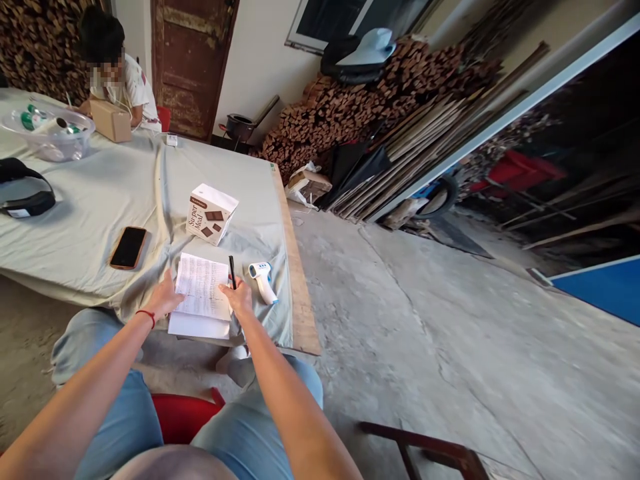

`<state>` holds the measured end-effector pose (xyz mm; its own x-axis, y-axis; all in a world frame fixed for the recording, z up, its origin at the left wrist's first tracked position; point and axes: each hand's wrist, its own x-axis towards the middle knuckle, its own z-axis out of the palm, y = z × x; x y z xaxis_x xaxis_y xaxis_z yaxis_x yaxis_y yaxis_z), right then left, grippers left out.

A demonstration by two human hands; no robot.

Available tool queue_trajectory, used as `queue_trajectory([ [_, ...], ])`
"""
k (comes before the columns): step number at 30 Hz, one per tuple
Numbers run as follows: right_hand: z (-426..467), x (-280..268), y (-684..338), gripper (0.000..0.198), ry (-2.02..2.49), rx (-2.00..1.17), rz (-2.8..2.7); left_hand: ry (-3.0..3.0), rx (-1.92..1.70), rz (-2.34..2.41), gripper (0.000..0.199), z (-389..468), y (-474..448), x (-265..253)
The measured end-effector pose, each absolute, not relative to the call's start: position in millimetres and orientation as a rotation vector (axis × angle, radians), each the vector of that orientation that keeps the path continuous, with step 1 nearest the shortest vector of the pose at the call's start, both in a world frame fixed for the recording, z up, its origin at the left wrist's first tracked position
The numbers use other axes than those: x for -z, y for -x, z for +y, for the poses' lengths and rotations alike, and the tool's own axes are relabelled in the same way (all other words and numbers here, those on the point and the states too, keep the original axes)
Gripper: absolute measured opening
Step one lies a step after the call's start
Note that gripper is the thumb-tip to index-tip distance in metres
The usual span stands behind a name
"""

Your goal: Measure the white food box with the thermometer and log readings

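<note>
A sheet of paper covered in handwriting (204, 283) lies over a blank white sheet (199, 327) at the table's near edge. My left hand (165, 298) grips the written sheet's left side, thumb on top and fingers partly hidden. In my right hand (240, 298) is a black pen (231, 269), standing nearly upright; that hand's thumb touches the paper's right edge. Just right of it lies a white and blue infrared thermometer (263, 281). Beyond the paper stands a white "Su-per Meal" box (210, 217) with brown squares printed on it.
A phone (129, 247), a black strap-like headset (25, 190), a clear plastic basin (60, 143) and a cardboard box (111, 122) rest on the cloth-covered table (100, 193). Another person (143, 90) sits at the far side. A dark wooden stool (425, 443) is at lower right.
</note>
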<state>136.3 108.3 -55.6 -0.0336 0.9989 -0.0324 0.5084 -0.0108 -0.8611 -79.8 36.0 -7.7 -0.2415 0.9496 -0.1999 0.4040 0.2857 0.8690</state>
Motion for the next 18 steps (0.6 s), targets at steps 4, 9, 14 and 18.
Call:
queue_trajectory([
  [4, 112, 58, -132, 0.054, 1.726, -0.953, -1.555, -1.692, -0.722, 1.919, 0.083, 49, 65, -2],
  [9, 119, 58, -131, 0.056, 1.787, -0.922, -1.564, -2.115, -0.532, 1.764, 0.062, 78, 28, 8],
  [14, 117, 67, -148, 0.045, 1.727, -0.912, -1.581, -2.250, -0.408, 1.761, 0.059, 72, 24, 36],
  [18, 117, 76, -161, 0.045, 1.594, -0.924, -1.581, -2.337, -0.399, 1.755, 0.058, 68, 26, 40],
])
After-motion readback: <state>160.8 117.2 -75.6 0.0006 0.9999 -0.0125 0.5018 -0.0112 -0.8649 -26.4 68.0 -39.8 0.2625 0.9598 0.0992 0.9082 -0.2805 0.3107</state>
